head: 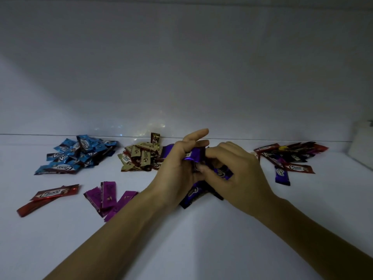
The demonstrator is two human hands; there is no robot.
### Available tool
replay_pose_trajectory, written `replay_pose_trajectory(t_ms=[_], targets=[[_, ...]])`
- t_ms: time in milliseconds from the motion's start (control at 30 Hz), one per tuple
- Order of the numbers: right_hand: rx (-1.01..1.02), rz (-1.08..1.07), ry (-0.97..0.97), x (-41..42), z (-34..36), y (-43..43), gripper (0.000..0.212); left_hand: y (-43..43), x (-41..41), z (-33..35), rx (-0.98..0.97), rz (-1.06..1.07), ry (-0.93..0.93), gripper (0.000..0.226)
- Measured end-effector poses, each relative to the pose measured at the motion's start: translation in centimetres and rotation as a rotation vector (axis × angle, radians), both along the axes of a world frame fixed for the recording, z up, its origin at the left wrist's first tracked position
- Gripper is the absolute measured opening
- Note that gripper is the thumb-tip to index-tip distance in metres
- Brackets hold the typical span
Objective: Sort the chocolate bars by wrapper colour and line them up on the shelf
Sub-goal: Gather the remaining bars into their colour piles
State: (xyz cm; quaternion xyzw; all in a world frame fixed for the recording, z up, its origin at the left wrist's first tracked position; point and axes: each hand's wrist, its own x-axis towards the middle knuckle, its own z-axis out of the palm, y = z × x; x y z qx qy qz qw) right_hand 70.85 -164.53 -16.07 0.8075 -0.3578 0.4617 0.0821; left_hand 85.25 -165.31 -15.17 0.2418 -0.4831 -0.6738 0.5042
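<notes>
Head view, left hand: Your left hand (173,168) reaches in from the near left, forearm slanting up to the middle of the shelf (201,239), knuckles turned to you.
Left fingers: The fingers (198,132) are partly spread. The top two point straight to the right, while thumb and lower fingers pinch a violet bar (192,154), held crosswise above the heap.
Right hand: Your right hand (238,174) comes from the near right, back upward, arched over the violet heap (191,196).
Right fingers: They are curled down tightly and grip bars at the top of that heap, just beside your left hand.
Sorted groups: A blue pile (78,154) lies far left and a gold pile (139,156) lies just left of your hands. Two red bars (48,196) sit near left, with magenta bars (109,196) beside them.
Unsorted: A mixed pile (288,156) of red, violet and dark wrappers lies to the far right.
Surface: The shelf is white and smooth.
Room: A plain white back wall (181,67) rises behind, dimly lit. A pale object (363,146) stands at the right edge, too cropped to identify.
</notes>
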Motion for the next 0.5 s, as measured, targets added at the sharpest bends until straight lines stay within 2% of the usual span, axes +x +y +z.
replay_pose_trajectory(t_ms=[67, 167, 267, 333, 433, 500], targets=[[0.164, 0.046, -0.199, -0.7, -0.1, -0.3, 0.008, -0.3, 0.4, -0.1, -0.018, 0.069, -0.099, 0.035], [0.294, -0.035, -0.419, -2.5, -0.2, -1.1, 0.014, -1.3, 1.4, -0.1, -0.132, 0.353, -0.260, 0.039], [0.239, -0.197, -0.338, -3.9, -0.6, -1.8, 0.016, -1.4, 1.7, -0.4, -0.277, 0.473, -0.418, 0.032], [0.215, -0.259, -0.204, -4.3, -0.9, -2.0, 0.013, -1.1, 1.4, -0.9, -0.418, 0.504, -0.643, 0.018], [0.256, -0.263, -0.095, -4.7, -1.1, -2.3, 0.008, -1.0, 1.3, -2.0, -0.649, 0.632, -1.072, 0.060], [0.303, -0.225, -0.060, -4.9, -1.4, -2.3, 0.007, -1.1, 1.2, -2.1, -0.755, 0.688, -1.255, 0.069]])
